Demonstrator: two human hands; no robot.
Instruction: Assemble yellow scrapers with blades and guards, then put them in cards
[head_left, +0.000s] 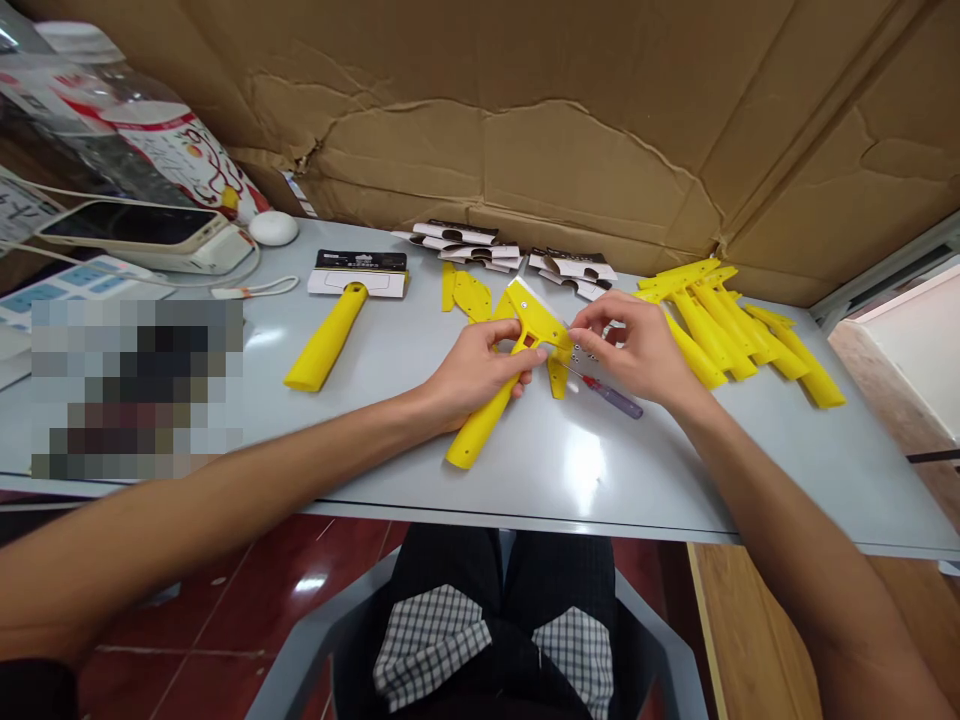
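Observation:
My left hand (480,372) is wrapped round the neck of a yellow scraper (487,425), whose handle slants down toward me. A metal blade edge shows along the scraper's head, with a screw near one end. At the right end of that head, my right hand (630,345) has thumb and forefinger pinched together; what they hold, if anything, is too small to make out. Below the right fingers lies a screwdriver (616,398) with a purple and red handle. Small screws (585,354) are scattered beside it. Loose yellow plates (472,296) rest just beyond the scraper.
A scraper with a card sleeve (328,335) lies to the left. Folded card sleeves (465,240) sit along the cardboard wall (480,160). Several yellow handles (720,325) are piled at right. A phone (135,222), power strip (82,285) and bottle (172,140) occupy the left.

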